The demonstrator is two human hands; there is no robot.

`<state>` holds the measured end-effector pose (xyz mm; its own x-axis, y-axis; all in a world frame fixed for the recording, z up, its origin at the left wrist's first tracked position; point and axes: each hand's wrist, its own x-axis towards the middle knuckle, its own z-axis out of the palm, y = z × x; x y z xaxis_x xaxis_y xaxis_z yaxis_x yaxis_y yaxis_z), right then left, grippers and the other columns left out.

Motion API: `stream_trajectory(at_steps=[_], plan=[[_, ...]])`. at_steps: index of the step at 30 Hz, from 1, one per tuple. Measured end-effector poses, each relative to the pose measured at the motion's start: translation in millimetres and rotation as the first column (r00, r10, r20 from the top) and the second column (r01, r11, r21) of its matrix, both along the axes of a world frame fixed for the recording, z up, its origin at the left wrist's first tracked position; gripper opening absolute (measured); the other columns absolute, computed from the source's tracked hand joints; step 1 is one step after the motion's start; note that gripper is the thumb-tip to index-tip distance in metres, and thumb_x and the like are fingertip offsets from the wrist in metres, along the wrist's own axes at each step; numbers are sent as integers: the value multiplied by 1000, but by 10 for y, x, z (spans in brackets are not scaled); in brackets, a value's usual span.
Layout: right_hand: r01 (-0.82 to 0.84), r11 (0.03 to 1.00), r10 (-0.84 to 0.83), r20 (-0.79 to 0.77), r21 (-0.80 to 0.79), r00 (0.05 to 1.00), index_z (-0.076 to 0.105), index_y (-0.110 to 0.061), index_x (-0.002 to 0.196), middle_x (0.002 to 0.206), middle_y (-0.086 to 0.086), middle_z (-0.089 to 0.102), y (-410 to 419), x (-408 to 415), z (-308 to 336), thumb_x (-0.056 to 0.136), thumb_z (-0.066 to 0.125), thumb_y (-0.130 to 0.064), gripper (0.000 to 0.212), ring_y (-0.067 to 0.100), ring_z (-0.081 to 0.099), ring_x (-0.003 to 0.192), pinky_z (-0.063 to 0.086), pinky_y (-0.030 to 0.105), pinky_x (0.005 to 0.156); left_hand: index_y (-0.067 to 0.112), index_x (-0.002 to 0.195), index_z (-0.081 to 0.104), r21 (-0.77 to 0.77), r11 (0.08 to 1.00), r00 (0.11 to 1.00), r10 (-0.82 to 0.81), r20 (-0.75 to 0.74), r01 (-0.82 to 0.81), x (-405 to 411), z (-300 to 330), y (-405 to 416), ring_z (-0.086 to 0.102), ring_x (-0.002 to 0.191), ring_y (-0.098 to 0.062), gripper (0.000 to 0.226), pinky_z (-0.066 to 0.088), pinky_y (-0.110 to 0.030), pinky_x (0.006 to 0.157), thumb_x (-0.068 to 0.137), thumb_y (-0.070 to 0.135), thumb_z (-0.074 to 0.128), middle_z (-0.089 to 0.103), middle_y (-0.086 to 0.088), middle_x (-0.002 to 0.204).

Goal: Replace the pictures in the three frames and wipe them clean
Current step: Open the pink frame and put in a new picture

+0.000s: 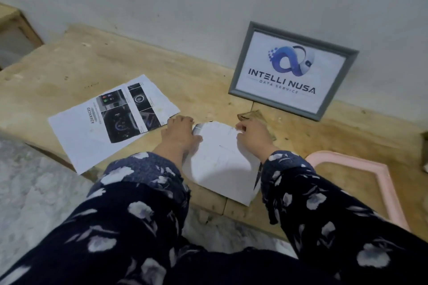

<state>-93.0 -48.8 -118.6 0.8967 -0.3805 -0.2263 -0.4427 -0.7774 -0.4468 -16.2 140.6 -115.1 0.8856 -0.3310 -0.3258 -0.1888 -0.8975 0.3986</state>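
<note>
A white sheet (220, 159) lies blank side up in the middle of the wooden table (92, 65), covering a frame whose grey corner (197, 127) shows at the sheet's top left. My left hand (180, 136) grips that left edge, fingers curled over the corner. My right hand (252, 135) pinches the sheet's top right edge. A grey frame (240, 90) with a blue logo picture leans upright against the wall at the back right. To the left a printed page (111, 118) with dark car photos lies flat. A pink frame (389, 183) lies at the right.
A brownish cloth (253, 114) lies just behind my right hand. The white wall (208, 7) runs along the table's back edge. The table's near edge drops to a grey mottled floor (34, 192) at left. A wooden shelf (18, 28) stands far left.
</note>
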Motion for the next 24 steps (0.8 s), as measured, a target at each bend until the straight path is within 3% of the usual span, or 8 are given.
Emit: stream_trajectory(at_steps=[4, 10, 13, 18, 21, 24], plan=[[41, 998, -45, -80, -53, 996, 61, -20, 123, 128, 4, 53, -250, -362, -3, 89, 56, -24, 34, 30, 43, 125, 40, 42, 102, 18, 140, 38, 21, 1000, 999, -18, -36, 19, -113, -18, -197, 31, 131, -29, 67, 33, -46, 103, 85, 41, 68, 40, -4, 141], [11, 984, -49, -211, -178, 976, 44, -23, 139, 140, 6, 38, -321, -677, -26, 78, 65, -53, 71, 32, 26, 134, 30, 47, 102, 20, 141, 33, 130, 991, 1000, -16, -2, 16, -241, -39, -252, 30, 132, -29, 70, 35, -48, 100, 85, 41, 69, 36, -4, 142], [63, 988, -88, -174, -143, 981, 46, -23, 137, 140, 6, 38, -308, -694, -57, 76, 68, -51, 70, 32, 25, 135, 30, 47, 104, 21, 142, 32, 98, 995, 1000, 20, 3, -21, -263, -62, -272, 28, 133, -30, 72, 33, -49, 102, 84, 38, 72, 33, -6, 143], [151, 981, -157, -44, -120, 987, 45, -21, 124, 126, 1, 48, -231, -662, -53, 73, 75, -40, 63, 24, 38, 119, 33, 39, 92, 21, 145, 28, 63, 993, 994, 93, 48, -96, -283, -64, -327, 33, 129, -35, 88, 32, -46, 104, 75, 31, 81, 24, -9, 142], [203, 979, -203, -6, -13, 979, 41, -20, 119, 112, 2, 55, -217, -674, -65, 77, 72, -27, 52, 26, 48, 107, 34, 38, 88, 20, 145, 28, 8, 993, 986, 113, 123, -115, -272, -58, -289, 45, 123, -33, 90, 34, -46, 102, 74, 28, 82, 25, -8, 140], [283, 907, -325, 91, 311, 941, 37, -21, 112, 97, 2, 60, -250, -726, 9, 85, 66, -13, 41, 24, 60, 86, 50, 37, 78, 20, 134, 44, -109, 982, 975, 166, 145, -151, -225, 21, -219, 54, 114, -29, 61, 34, -43, 97, 82, 33, 73, 53, -4, 123]])
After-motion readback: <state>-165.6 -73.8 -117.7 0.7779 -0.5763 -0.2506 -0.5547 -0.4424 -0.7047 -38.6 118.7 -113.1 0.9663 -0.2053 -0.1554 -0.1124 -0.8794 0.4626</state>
